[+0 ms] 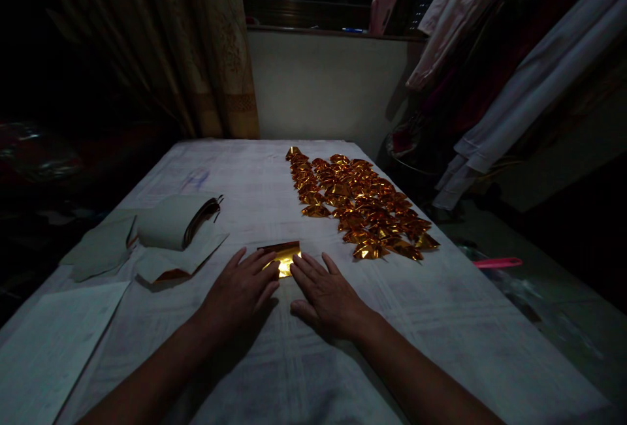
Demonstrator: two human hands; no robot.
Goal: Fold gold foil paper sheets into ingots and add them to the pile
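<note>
A sheet of shiny gold foil paper (pixel 285 264), partly folded along its far edge, lies flat on the table between my hands. My left hand (pixel 245 283) rests with its fingers stretched over the left part of the foil paper. From the other side, my right hand (pixel 326 291) lays its outstretched fingers on the right edge. Both hands are open and press on the sheet rather than grip it; the fingers hide its two ends. Beyond my right hand, many folded gold foil pieces (pixel 365 206) lie spread in a cluster.
A curled stack of pale-backed sheets (pixel 171 222) lies to the left, with a loose white paper (pixel 59 346) nearer. A pale checked cloth covers the table (pixel 392 360). Clothes (pixel 514 85) hang at the right; a curtain (pixel 196 53) hangs behind. A pink cup (pixel 382 14) stands on the sill.
</note>
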